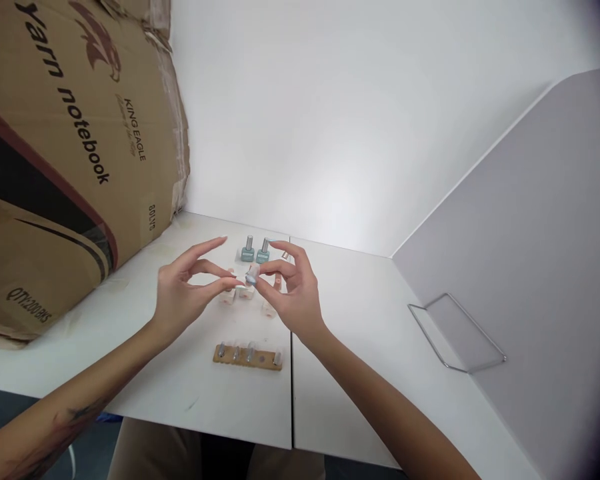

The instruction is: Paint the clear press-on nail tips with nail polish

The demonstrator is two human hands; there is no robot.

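My right hand [295, 287] pinches a small clear, silvery piece [253, 273] between thumb and fingers, with the index finger raised. From the other side, my left hand [190, 285] comes close with thumb and a finger nearly together; whether something tiny sits between those tips I cannot make out. Below the hands lies a wooden strip [257, 360] bearing several similar clear, silvery pieces standing along it. Behind the fingers are two teal nail polish bottles [248, 251] with silver caps. Several small pale pieces [227, 297] under the hands are partly hidden.
A large cardboard box [80, 167] takes up the left side. White wall stands behind the white table [350, 333], which has a dark seam. On the right rises a grey panel [540, 280] with a metal wire frame [455, 363] against it.
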